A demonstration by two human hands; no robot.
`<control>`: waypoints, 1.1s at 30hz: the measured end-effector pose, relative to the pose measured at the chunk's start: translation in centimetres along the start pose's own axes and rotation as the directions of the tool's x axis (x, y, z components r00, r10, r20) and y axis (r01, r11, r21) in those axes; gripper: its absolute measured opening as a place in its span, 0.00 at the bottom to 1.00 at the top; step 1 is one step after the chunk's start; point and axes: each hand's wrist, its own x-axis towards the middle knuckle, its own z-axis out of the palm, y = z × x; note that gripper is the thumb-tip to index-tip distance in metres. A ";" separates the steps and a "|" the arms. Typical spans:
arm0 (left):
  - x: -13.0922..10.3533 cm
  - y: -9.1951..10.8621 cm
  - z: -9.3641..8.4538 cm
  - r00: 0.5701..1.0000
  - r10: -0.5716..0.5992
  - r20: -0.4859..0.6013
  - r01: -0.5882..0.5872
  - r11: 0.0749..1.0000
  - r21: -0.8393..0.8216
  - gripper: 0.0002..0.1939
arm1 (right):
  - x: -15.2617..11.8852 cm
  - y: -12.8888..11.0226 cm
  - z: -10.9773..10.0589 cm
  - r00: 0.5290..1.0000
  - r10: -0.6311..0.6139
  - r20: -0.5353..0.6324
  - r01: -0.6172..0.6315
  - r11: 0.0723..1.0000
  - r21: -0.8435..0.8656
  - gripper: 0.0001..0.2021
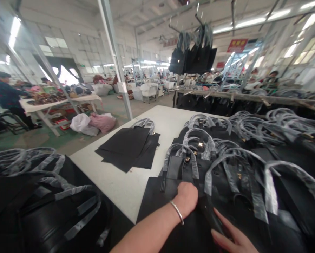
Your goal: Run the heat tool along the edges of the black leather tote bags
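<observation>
A black handbag [157, 200] lies in front of me, its handle [193, 165] wrapped in clear plastic. My left hand [187, 196], with a silver bangle on the wrist, is closed at the bag's upper part; its fingertips are hidden. At the lower right, my right hand [232, 233] has its thumb and fingers around a long, dark, smooth piece [211, 214]. Whether that piece is a tool or part of a bag I cannot tell. More black handbags [241, 189] with wrapped handles and gold-coloured fittings crowd close to my right hand.
Flat black bags [128, 144] lie on the white table [115, 179]. Another pile of bags [41, 211] stands at the left. Bags [194, 58] hang from overhead hooks, and a rail [225, 94] runs behind. A person [4, 95] stands at a far table.
</observation>
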 end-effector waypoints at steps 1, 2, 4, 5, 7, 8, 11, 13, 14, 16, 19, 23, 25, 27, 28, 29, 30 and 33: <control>-0.3 -0.3 0.0 1.000 0.015 -0.016 -0.015 1.000 -0.009 0.11 | -0.4 -0.5 0.3 0.999 0.028 0.023 -0.029 0.999 0.043 0.45; -0.5 -0.7 -0.1 0.999 0.028 -0.036 -0.029 0.999 -0.023 0.10 | -0.7 -0.9 0.6 0.998 0.043 0.041 -0.047 0.995 0.086 0.44; -0.9 -1.8 -0.3 0.995 0.034 -0.089 -0.039 0.997 -0.060 0.10 | -0.9 -1.2 0.8 0.998 0.040 0.048 -0.047 0.986 0.159 0.43; -1.0 -2.6 -0.6 0.992 0.020 -0.124 -0.030 0.996 -0.083 0.11 | -0.9 -1.1 0.9 0.999 0.031 0.044 -0.039 0.982 0.186 0.43; -0.9 -4.3 -1.4 0.978 -0.040 -0.203 0.011 0.990 -0.141 0.14 | -0.8 -0.7 0.8 0.999 0.025 0.039 -0.033 0.976 0.217 0.41; -0.9 -5.2 -1.8 0.968 -0.079 -0.240 0.036 0.983 -0.179 0.15 | -0.8 -0.5 0.7 0.999 0.026 0.039 -0.034 0.974 0.224 0.41; -0.8 -7.6 -2.5 0.954 -0.164 -0.252 0.073 0.939 -0.337 0.17 | -0.9 -0.1 0.5 0.999 0.023 0.049 -0.034 0.971 0.236 0.41; -1.2 -8.1 -1.8 0.968 -0.162 -0.189 0.058 0.886 -0.461 0.14 | -1.0 -0.2 0.4 0.998 0.028 0.059 -0.041 0.970 0.241 0.41; -1.4 -8.0 -1.2 0.976 -0.148 -0.160 0.044 0.854 -0.518 0.10 | -1.0 -0.3 0.4 0.997 0.032 0.065 -0.047 0.969 0.244 0.42; -1.8 -7.1 0.5 0.982 -0.121 -0.142 0.009 0.791 -0.612 0.05 | -1.0 -0.5 0.4 0.997 0.034 0.072 -0.051 0.968 0.244 0.42; -2.2 -5.7 2.7 0.979 -0.119 -0.163 -0.034 0.700 -0.714 0.11 | -1.3 -0.9 0.3 0.997 0.042 0.071 -0.059 0.963 0.262 0.42; -2.4 -4.9 4.1 0.986 -0.111 -0.124 -0.050 0.515 -0.856 0.09 | -2.9 -2.4 -0.1 0.995 0.066 0.074 -0.087 0.939 0.333 0.41; -2.9 -4.7 4.2 0.992 -0.074 -0.107 -0.069 0.397 -0.915 0.07 | -3.9 -3.2 -0.3 0.995 0.056 0.088 -0.084 0.928 0.362 0.40; -3.7 -4.3 4.1 0.996 -0.007 -0.092 -0.086 0.296 -0.951 0.06 | -4.4 -3.8 -0.2 0.992 0.039 0.118 -0.081 0.924 0.374 0.40; -4.1 -4.1 4.1 0.996 0.033 -0.083 -0.088 0.242 -0.966 0.07 | -4.3 -4.0 -0.2 0.989 0.031 0.144 -0.084 0.922 0.378 0.40; -4.5 -3.9 4.0 0.995 0.077 -0.071 -0.083 0.172 -0.982 0.09 | -4.1 -4.0 0.0 0.985 0.027 0.169 -0.091 0.919 0.383 0.41; -4.9 -3.7 4.0 0.991 0.118 -0.059 -0.070 0.084 -0.994 0.11 | -3.7 -4.1 0.1 0.981 0.023 0.192 -0.098 0.916 0.389 0.40; -5.4 -3.5 4.2 0.983 0.183 -0.034 -0.002 -0.173 -0.985 0.18 | -2.1 -4.3 0.4 0.975 -0.009 0.222 -0.087 0.906 0.415 0.38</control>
